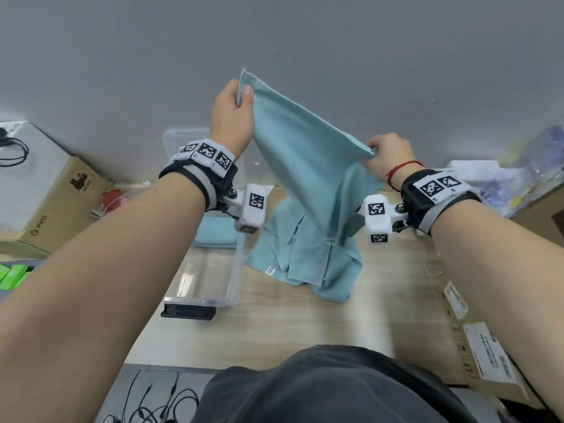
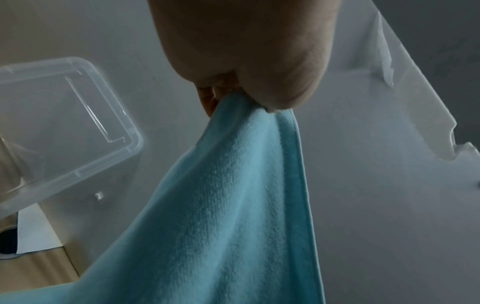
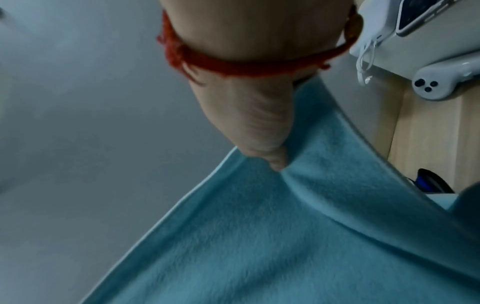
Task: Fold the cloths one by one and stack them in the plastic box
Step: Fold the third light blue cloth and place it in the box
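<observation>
A light blue cloth (image 1: 302, 160) is held up in the air above the wooden table (image 1: 305, 319). My left hand (image 1: 233, 112) pinches its top corner high up; the left wrist view shows the cloth (image 2: 233, 195) hanging from that hand (image 2: 249, 61). My right hand (image 1: 389, 157) pinches another corner lower and to the right, and the cloth (image 3: 259, 226) stretches away from this hand (image 3: 262, 127). A heap of more blue cloths (image 1: 308, 264) lies on the table below. The clear plastic box (image 1: 210, 285) stands to the left, with a folded blue cloth (image 1: 215, 232) inside.
The box's clear lid (image 2: 67, 115) leans against the grey wall behind. A cardboard box (image 1: 45, 193) stands at the left, and white devices (image 3: 426, 51) and packages (image 1: 488, 355) crowd the right side. Cables (image 1: 158, 404) lie on the floor below the table's front edge.
</observation>
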Demonstrator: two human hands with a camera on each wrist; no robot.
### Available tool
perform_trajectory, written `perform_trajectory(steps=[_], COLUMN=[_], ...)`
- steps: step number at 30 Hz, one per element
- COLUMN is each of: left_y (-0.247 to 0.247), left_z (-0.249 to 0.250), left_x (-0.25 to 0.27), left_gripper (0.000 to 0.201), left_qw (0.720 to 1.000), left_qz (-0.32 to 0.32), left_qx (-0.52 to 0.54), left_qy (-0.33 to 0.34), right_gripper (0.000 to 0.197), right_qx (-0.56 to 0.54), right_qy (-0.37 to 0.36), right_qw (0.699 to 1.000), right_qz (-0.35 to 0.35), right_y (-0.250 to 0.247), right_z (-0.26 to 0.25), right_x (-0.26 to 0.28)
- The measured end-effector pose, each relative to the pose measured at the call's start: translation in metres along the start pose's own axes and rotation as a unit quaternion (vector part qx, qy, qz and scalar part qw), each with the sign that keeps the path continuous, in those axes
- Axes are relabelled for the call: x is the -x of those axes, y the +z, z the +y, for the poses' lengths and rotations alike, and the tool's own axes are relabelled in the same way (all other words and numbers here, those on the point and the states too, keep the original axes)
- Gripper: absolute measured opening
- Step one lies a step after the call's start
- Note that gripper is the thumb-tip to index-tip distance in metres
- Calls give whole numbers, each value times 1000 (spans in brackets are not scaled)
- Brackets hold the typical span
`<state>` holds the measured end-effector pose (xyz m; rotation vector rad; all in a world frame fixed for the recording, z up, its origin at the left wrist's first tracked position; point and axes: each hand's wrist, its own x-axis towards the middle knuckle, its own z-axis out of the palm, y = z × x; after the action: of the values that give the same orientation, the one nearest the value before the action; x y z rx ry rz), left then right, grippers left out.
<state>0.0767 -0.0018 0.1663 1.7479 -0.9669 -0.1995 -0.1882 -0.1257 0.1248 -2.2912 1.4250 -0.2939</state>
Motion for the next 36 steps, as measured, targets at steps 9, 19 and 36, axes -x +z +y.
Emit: perform_trajectory(steps=[9,19,36], left_y=[-46,-56,-85], left_z=[-8,-70,-12], left_x=[20,109,81], left_gripper=[37,40,31], left_qw=[1000,989,990], left_qz=[12,-81,-46], left_qx=[-19,-100,118], left_qy=[-20,-68,-68], right_gripper=[17,45,32], right_qx=[-249,-187,-321], right_qy=[20,79,-24], right_qw=[949,964,905], right_qz=[192,174,278], right_y=[-27,14,-40], right_z=[-5,6,-22], right_x=[61,161,126])
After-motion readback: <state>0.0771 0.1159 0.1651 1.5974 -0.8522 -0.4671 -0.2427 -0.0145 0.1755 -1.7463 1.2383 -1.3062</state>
